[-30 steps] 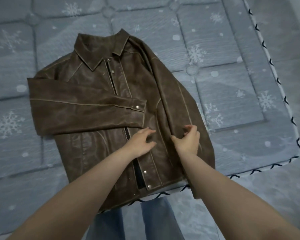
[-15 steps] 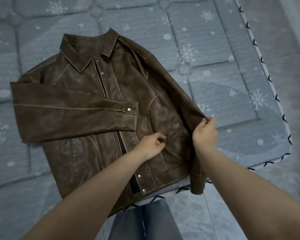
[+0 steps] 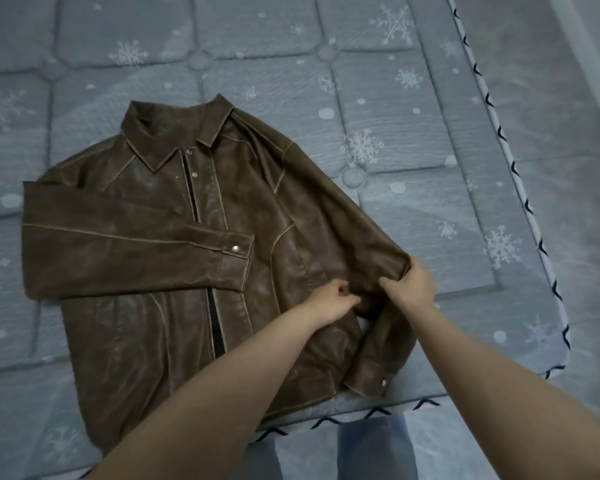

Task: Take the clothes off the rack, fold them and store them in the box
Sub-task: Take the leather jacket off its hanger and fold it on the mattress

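Observation:
A brown leather jacket [image 3: 174, 258] lies front up on the blue mattress [image 3: 413, 161], collar away from me. One sleeve is folded across the chest, its cuff near the zip. The other sleeve runs down the jacket's right side and bends at the elbow, its cuff [image 3: 374, 379] near the hem. My right hand [image 3: 411, 284] grips that sleeve at the bend. My left hand [image 3: 329, 303] pinches the same sleeve just beside it. No rack or box is in view.
The mattress has a snowflake print and a white piped edge [image 3: 520, 188] on the right and along the front. Beyond it on the right is grey floor [image 3: 589, 237]. My legs in blue jeans [image 3: 374, 448] stand at the front edge.
My right hand has pulled the right sleeve outward and up from the jacket's side, so it now bends at the elbow. My left hand moved right onto the same sleeve.

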`<act>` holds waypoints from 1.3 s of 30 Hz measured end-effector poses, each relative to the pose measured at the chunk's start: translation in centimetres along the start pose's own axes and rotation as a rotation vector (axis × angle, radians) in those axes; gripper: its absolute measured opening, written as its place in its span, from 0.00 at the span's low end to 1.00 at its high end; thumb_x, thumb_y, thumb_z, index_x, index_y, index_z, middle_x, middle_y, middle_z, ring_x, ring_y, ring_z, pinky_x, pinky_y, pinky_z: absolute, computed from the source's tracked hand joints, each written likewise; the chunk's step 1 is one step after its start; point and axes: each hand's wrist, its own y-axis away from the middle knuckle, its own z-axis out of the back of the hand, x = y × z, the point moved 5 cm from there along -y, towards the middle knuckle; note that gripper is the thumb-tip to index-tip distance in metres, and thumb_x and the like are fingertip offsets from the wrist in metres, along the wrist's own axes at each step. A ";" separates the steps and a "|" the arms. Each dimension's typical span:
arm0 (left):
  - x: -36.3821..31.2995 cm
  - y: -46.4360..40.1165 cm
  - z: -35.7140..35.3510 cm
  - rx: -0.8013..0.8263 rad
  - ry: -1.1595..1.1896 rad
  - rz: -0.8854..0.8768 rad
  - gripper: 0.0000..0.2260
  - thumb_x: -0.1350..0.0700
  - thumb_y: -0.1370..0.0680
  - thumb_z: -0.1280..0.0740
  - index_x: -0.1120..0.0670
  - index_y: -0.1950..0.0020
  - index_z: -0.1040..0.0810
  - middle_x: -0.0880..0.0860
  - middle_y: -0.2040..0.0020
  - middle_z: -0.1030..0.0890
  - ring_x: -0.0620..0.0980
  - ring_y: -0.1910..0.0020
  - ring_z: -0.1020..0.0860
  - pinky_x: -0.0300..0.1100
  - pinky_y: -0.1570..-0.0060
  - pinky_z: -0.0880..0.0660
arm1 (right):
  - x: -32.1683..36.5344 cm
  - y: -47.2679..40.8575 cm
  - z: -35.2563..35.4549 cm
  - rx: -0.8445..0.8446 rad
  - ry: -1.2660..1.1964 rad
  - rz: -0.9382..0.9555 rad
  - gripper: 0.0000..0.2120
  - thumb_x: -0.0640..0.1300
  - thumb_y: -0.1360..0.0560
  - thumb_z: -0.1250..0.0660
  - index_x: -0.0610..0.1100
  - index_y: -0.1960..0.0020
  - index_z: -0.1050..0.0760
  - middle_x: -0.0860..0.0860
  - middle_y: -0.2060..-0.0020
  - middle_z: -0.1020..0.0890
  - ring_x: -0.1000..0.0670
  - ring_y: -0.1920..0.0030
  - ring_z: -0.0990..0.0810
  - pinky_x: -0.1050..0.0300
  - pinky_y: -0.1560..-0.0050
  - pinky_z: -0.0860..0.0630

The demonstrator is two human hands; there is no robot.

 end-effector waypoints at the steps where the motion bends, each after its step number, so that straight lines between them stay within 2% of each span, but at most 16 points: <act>1: -0.5 -0.4 -0.6 -0.021 0.014 0.043 0.21 0.44 0.24 0.34 0.49 0.33 0.27 0.52 0.37 0.22 0.54 0.38 0.24 0.42 0.40 0.29 | -0.7 -1.1 0.0 0.039 0.028 -0.007 0.20 0.40 0.31 0.27 0.37 0.41 0.25 0.39 0.47 0.20 0.37 0.43 0.22 0.49 0.44 0.25; 4: -1.3 -2.3 -1.8 -0.104 0.060 0.154 0.16 0.45 0.22 0.37 0.54 0.42 0.23 0.56 0.39 0.22 0.56 0.39 0.25 0.44 0.41 0.29 | -2.8 -3.7 0.3 0.181 0.100 -0.109 0.12 0.37 0.26 0.35 0.34 0.43 0.22 0.38 0.53 0.20 0.36 0.44 0.21 0.51 0.50 0.26; 7: -1.3 -4.1 -4.5 -0.173 0.165 0.334 0.21 0.47 0.22 0.40 0.60 0.37 0.24 0.59 0.40 0.21 0.59 0.42 0.23 0.43 0.44 0.26 | -5.7 -6.5 2.0 0.301 0.242 -0.154 0.15 0.37 0.22 0.39 0.33 0.39 0.23 0.34 0.43 0.20 0.35 0.38 0.23 0.49 0.41 0.27; 10: -2.0 -5.2 -8.6 -0.180 0.559 0.501 0.18 0.47 0.22 0.38 0.56 0.36 0.24 0.57 0.49 0.19 0.54 0.61 0.21 0.45 0.56 0.20 | -6.9 -10.3 4.5 0.286 0.187 -0.134 0.15 0.37 0.22 0.42 0.34 0.40 0.22 0.33 0.40 0.21 0.34 0.38 0.24 0.47 0.39 0.27; 13: -4.3 -4.6 -11.2 -0.137 0.788 0.566 0.09 0.46 0.20 0.39 0.50 0.52 0.24 0.52 0.67 0.28 0.49 0.73 0.31 0.37 0.72 0.29 | -6.1 -14.5 7.3 0.238 0.144 -0.062 0.15 0.38 0.20 0.44 0.35 0.38 0.25 0.33 0.38 0.23 0.33 0.36 0.26 0.48 0.37 0.30; 15: -5.9 -5.2 -12.1 -0.143 0.914 0.525 0.11 0.46 0.20 0.38 0.52 0.52 0.23 0.55 0.62 0.23 0.53 0.65 0.21 0.40 0.62 0.22 | -5.2 -17.4 9.6 0.185 0.143 -0.002 0.16 0.39 0.19 0.45 0.36 0.36 0.26 0.33 0.37 0.24 0.33 0.35 0.27 0.49 0.36 0.31; 17: -7.5 -6.9 -12.7 -0.194 1.047 0.452 0.16 0.46 0.20 0.37 0.54 0.37 0.24 0.55 0.45 0.20 0.55 0.44 0.20 0.49 0.42 0.24 | -4.2 -20.8 11.6 0.122 0.173 0.064 0.15 0.39 0.18 0.45 0.35 0.36 0.26 0.32 0.37 0.24 0.33 0.35 0.27 0.48 0.36 0.31; 22: -12.0 -10.4 -11.9 -0.237 1.319 0.264 0.21 0.50 0.19 0.36 0.54 0.28 0.31 0.51 0.31 0.27 0.54 0.33 0.26 0.51 0.33 0.29 | -1.6 -29.1 15.6 -0.005 0.098 0.146 0.15 0.42 0.18 0.43 0.39 0.36 0.27 0.34 0.37 0.23 0.34 0.35 0.27 0.47 0.36 0.31; 26: -14.4 -13.2 -10.7 -0.223 1.452 0.157 0.22 0.50 0.19 0.37 0.52 0.26 0.34 0.50 0.29 0.28 0.54 0.32 0.27 0.51 0.34 0.29 | 0.3 -30.4 17.6 -0.198 0.093 0.233 0.21 0.47 0.21 0.37 0.48 0.28 0.33 0.44 0.33 0.27 0.41 0.32 0.29 0.47 0.33 0.35; 29: -15.7 -14.9 -9.8 -0.259 1.515 0.141 0.19 0.52 0.16 0.44 0.55 0.25 0.37 0.51 0.31 0.25 0.54 0.34 0.25 0.50 0.38 0.26 | 1.0 -25.3 16.6 -0.392 0.061 0.582 0.21 0.43 0.24 0.34 0.48 0.32 0.30 0.46 0.36 0.26 0.44 0.35 0.29 0.49 0.33 0.35; 31: -16.4 -15.7 -9.4 -0.289 1.541 0.162 0.17 0.52 0.15 0.47 0.56 0.28 0.35 0.52 0.34 0.23 0.53 0.36 0.23 0.48 0.43 0.24 | -0.4 -21.3 13.6 -0.261 -0.081 0.807 0.12 0.37 0.27 0.33 0.45 0.44 0.24 0.47 0.48 0.22 0.46 0.47 0.24 0.49 0.43 0.28; 32: -16.6 -15.9 -9.3 -0.297 1.538 0.185 0.16 0.50 0.15 0.46 0.56 0.31 0.33 0.52 0.36 0.21 0.53 0.39 0.22 0.48 0.46 0.23 | -1.8 -19.9 11.4 -0.127 -0.172 0.801 0.09 0.35 0.28 0.33 0.44 0.51 0.23 0.47 0.54 0.21 0.47 0.54 0.23 0.49 0.49 0.25; 33: -16.7 -16.1 -9.2 -0.302 1.515 0.218 0.14 0.49 0.16 0.44 0.55 0.37 0.30 0.52 0.39 0.20 0.52 0.43 0.21 0.47 0.50 0.22 | -3.5 -18.7 9.2 0.006 -0.250 0.696 0.07 0.35 0.29 0.33 0.45 0.55 0.22 0.48 0.59 0.21 0.48 0.59 0.22 0.48 0.53 0.23; 35: -16.7 -16.7 -9.0 -0.326 1.466 0.275 0.12 0.46 0.20 0.37 0.54 0.47 0.26 0.50 0.46 0.19 0.51 0.49 0.20 0.45 0.56 0.21 | -7.2 -17.5 5.3 0.250 -0.404 0.255 0.07 0.39 0.27 0.33 0.48 0.53 0.21 0.48 0.61 0.17 0.49 0.61 0.18 0.44 0.50 0.20; 37: -16.3 -17.4 -8.6 -0.388 1.464 0.321 0.12 0.46 0.23 0.32 0.55 0.53 0.25 0.50 0.55 0.20 0.49 0.54 0.20 0.43 0.59 0.21 | -9.3 -17.3 2.7 0.448 -0.694 -0.240 0.10 0.38 0.23 0.34 0.43 0.42 0.24 0.43 0.55 0.16 0.46 0.54 0.17 0.45 0.42 0.20; 39: -15.8 -18.1 -8.3 -0.438 1.480 0.371 0.12 0.48 0.24 0.30 0.55 0.59 0.26 0.49 0.65 0.25 0.45 0.63 0.23 0.39 0.67 0.22 | -9.1 -18.5 2.6 0.520 -0.994 -0.427 0.14 0.36 0.21 0.34 0.40 0.36 0.29 0.38 0.47 0.20 0.42 0.48 0.18 0.49 0.38 0.23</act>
